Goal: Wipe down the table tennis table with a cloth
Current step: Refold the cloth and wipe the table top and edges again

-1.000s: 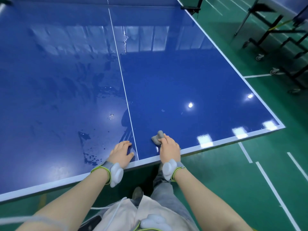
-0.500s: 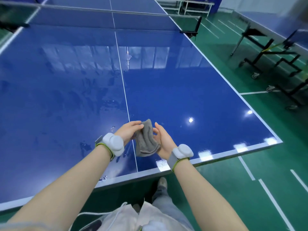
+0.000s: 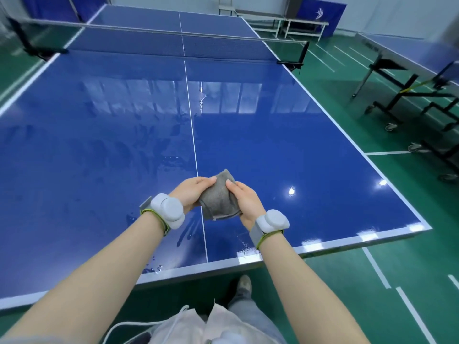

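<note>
Fingers (image 3: pixel 198 181) of the left hand (image 3: pixel 191 193) and the right hand (image 3: pixel 244 198) were curled round a bunched grey cloth (image 3: pixel 218 199), pinching it from both sides, held clear above the worktop (image 3: pixel 298 150). Just beneath and to the left of them, water drops (image 3: pixel 154 268) sat near the closest edge; wiping with a wadded, damp cloth would likely smear them. Farther beyond, wet streaks (image 3: pixel 202 100) ran by the centre line, and a long reach toward the net (image 3: pixel 173 43) risked a missed patch.
</note>
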### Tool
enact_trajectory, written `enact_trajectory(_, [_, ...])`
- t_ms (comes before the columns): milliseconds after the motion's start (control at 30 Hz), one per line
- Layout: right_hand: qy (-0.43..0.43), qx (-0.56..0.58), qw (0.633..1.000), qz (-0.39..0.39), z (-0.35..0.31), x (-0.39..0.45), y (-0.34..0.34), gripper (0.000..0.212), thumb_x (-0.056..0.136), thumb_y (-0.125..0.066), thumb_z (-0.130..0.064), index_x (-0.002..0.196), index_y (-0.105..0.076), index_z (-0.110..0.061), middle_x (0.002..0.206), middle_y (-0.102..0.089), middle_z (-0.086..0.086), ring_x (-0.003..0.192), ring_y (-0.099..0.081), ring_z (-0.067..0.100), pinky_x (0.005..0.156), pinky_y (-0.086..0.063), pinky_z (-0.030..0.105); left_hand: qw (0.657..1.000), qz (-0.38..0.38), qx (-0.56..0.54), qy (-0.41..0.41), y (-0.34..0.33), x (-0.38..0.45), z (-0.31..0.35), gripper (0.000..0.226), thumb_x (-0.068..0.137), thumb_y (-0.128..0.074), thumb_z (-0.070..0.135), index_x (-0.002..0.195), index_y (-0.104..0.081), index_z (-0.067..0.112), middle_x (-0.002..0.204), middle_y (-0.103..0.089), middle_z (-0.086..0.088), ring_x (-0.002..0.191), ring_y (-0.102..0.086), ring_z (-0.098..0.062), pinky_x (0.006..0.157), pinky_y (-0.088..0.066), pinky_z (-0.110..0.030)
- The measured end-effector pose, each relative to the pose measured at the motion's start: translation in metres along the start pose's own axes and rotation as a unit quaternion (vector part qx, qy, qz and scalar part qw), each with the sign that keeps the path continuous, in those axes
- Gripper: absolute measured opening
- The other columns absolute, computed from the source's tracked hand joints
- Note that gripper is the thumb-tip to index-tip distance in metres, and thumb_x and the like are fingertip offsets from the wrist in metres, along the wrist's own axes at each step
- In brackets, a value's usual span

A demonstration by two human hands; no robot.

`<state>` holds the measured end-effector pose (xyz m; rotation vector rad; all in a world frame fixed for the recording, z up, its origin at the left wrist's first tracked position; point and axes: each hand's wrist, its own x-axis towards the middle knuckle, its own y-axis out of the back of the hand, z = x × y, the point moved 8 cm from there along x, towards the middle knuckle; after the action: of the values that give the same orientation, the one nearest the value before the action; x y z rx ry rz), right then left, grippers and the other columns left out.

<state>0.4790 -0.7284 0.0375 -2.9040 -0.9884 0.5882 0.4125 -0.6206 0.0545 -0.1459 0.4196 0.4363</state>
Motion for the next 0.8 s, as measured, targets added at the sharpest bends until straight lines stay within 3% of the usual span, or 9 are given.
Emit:
enact_trajectory(100, [0.004, -0.025, 0.999, 0.02, -0.004, 0.001, 0.003, 0.013, 0.096, -0.055, -0.026, 0.098, -0.062, -0.014, 0.104, -0.066, 0.007, 0.097, -0.063, 0.022, 0.091, -0.051, 0.038, 1.0, -0.003, 0.003, -0.001, 0.002, -0.005, 0.0, 0.016, 0.096, -0.047, 0.018, 0.089, -0.06, 0.013, 0.083, -0.06, -0.004, 0.073, -0.056, -0.012, 0.067, -0.049, -0.021])
enact_trajectory(200, [0.037, -0.165, 0.984, 0.058, -0.007, 0.0, 0.003, 0.019, 0.091, -0.061, -0.021, 0.107, -0.05, -0.02, 0.104, -0.056, 0.0, 0.098, -0.056, 0.017, 0.089, -0.047, 0.032, 0.999, 0.042, 0.017, -0.006, 0.013, -0.008, -0.005, 0.012, 0.093, -0.052, 0.009, 0.086, -0.061, 0.013, 0.085, -0.062, -0.007, 0.074, -0.059, -0.015, 0.071, -0.051, -0.026])
enact_trajectory(333, [0.099, -0.2, 0.972, 0.065, -0.016, -0.008, -0.007, 0.022, 0.086, -0.068, -0.021, 0.098, -0.05, -0.02, 0.108, -0.046, 0.0, 0.097, -0.048, 0.009, 0.084, -0.038, 0.019, 0.994, 0.105, -0.022, -0.003, 0.024, -0.008, -0.01, 0.006, 0.089, -0.056, 0.004, 0.09, -0.061, 0.007, 0.079, -0.062, -0.009, 0.071, -0.058, -0.018, 0.078, -0.051, -0.032])
enact_trajectory(467, [0.096, -0.223, 0.97, 0.003, -0.015, -0.013, -0.025, 0.032, 0.081, -0.074, -0.024, 0.1, -0.049, -0.018, 0.098, -0.039, -0.007, 0.086, -0.047, 0.005, 0.073, -0.039, 0.01, 0.995, 0.093, -0.046, -0.006, 0.011, -0.01, -0.003, 0.008, 0.091, -0.055, 0.006, 0.086, -0.061, 0.006, 0.075, -0.059, -0.011, 0.065, -0.057, -0.018, 0.054, -0.054, -0.02])
enact_trajectory(533, [0.092, -0.235, 0.968, 0.012, -0.014, -0.012, -0.022, 0.037, 0.079, -0.075, -0.022, 0.101, -0.046, -0.017, 0.097, -0.037, -0.007, 0.088, -0.046, 0.007, 0.074, -0.038, 0.011, 0.995, 0.088, -0.041, -0.008, 0.005, -0.008, 0.0, 0.01, 0.092, -0.053, 0.007, 0.094, -0.062, 0.002, 0.079, -0.058, -0.012, 0.067, -0.056, -0.019, 0.052, -0.054, -0.019])
enact_trajectory(600, [0.085, -0.241, 0.967, 0.018, -0.014, -0.012, -0.019, 0.032, 0.082, -0.072, -0.018, 0.1, -0.046, -0.016, 0.098, -0.04, -0.006, 0.087, -0.047, 0.007, 0.073, -0.039, 0.011, 0.995, 0.088, -0.037, -0.006, 0.002, -0.007, -0.001, 0.013, 0.092, -0.053, 0.008, 0.099, -0.062, 0.002, 0.082, -0.059, -0.012, 0.069, -0.057, -0.019, 0.06, -0.055, -0.021])
enact_trajectory(667, [0.079, -0.237, 0.968, 0.025, -0.015, -0.01, -0.014, 0.019, 0.085, -0.065, -0.014, 0.097, -0.051, -0.015, 0.095, -0.049, -0.005, 0.086, -0.051, 0.011, 0.075, -0.042, 0.019, 0.995, 0.093, -0.031, -0.002, 0.003, -0.007, -0.003, 0.01, 0.092, -0.054, 0.01, 0.089, -0.063, 0.006, 0.08, -0.061, -0.011, 0.069, -0.059, -0.017, 0.068, -0.055, -0.025])
enact_trajectory(733, [0.072, -0.222, 0.971, 0.042, -0.018, -0.009, -0.007, 0.007, 0.088, -0.057, -0.008, 0.091, -0.056, -0.015, 0.084, -0.055, -0.008, 0.079, -0.054, 0.011, 0.068, -0.042, 0.017, 0.995, 0.09, -0.029, 0.0, 0.004, -0.007, -0.002, 0.011, 0.092, -0.054, 0.011, 0.086, -0.063, 0.008, 0.081, -0.063, -0.011, 0.071, -0.062, -0.017, 0.068, -0.055, -0.025])
enact_trajectory(800, [0.065, -0.207, 0.974, 0.062, -0.021, -0.007, -0.001, 0.011, 0.09, -0.05, -0.008, 0.086, -0.056, -0.017, 0.08, -0.055, -0.011, 0.073, -0.051, 0.006, 0.062, -0.039, 0.014, 0.996, 0.085, -0.029, -0.003, 0.006, -0.007, 0.0, 0.012, 0.093, -0.053, 0.011, 0.096, -0.063, 0.004, 0.085, -0.063, -0.012, 0.074, -0.062, -0.019, 0.066, -0.056, -0.026])
